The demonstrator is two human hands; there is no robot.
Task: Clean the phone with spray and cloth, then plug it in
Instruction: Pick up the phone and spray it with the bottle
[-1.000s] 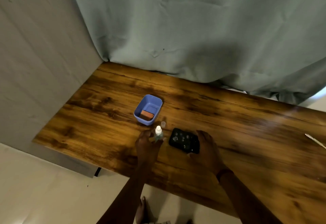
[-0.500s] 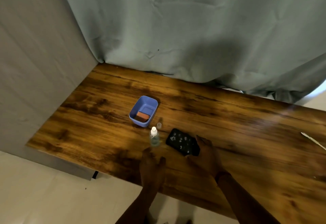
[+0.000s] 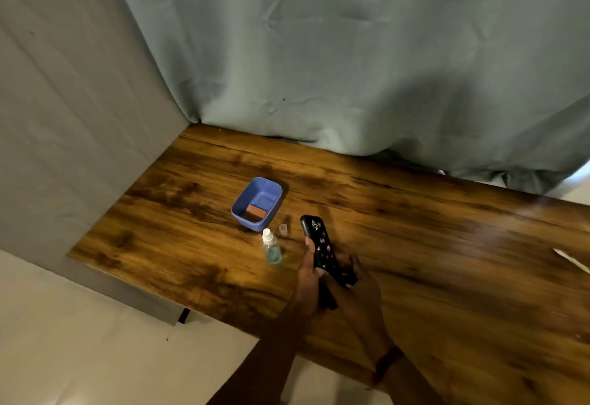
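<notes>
1. While your left hand (image 3: 307, 277) and right hand (image 3: 359, 291) both grasp the phone (image 3: 320, 246), it is held over the table (image 3: 447, 245).
2. The spray bottle (image 3: 272, 247) stands at the phone's nine o'clock, and the blue tub (image 3: 269, 188) sits at eleven.

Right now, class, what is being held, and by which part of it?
The phone: the left hand grips its left edge, the right hand its lower end.
</notes>
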